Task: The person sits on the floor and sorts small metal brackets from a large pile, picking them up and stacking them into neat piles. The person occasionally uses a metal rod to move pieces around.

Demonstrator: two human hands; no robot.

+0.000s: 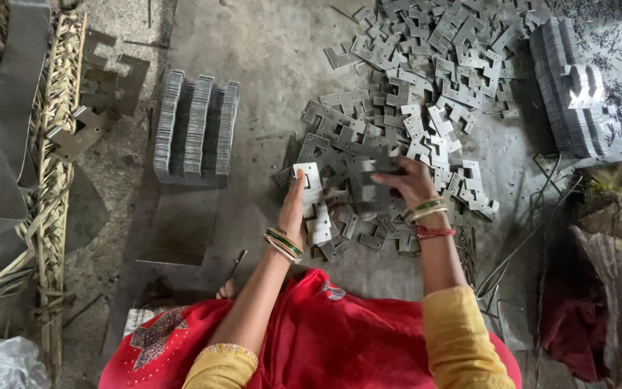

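We see dull grey metal brackets [426, 79] heaped on the grey floor [268, 50], a few catching pale silver where light hits, and the stacked plates [196, 126] at left show striped grey edges. Our lap is bright red cloth [340, 338] with a small embroidered patch, our sleeves [462, 338] mustard yellow. Green and gold bangles [284, 243] ring the left wrist, red thread [433, 232] the right.

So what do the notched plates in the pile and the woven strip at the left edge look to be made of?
The notched plates look like stamped sheet metal, probably steel: flat, thin, dull grey with pale glints, sharp square cutouts. The left hand holds one showing a lighter, brighter face. The upright stacks look like the same material, seen edge-on. The woven strip seems to be dried plant fibre, maybe cane or palm: straw-coloured, plaited, matte.
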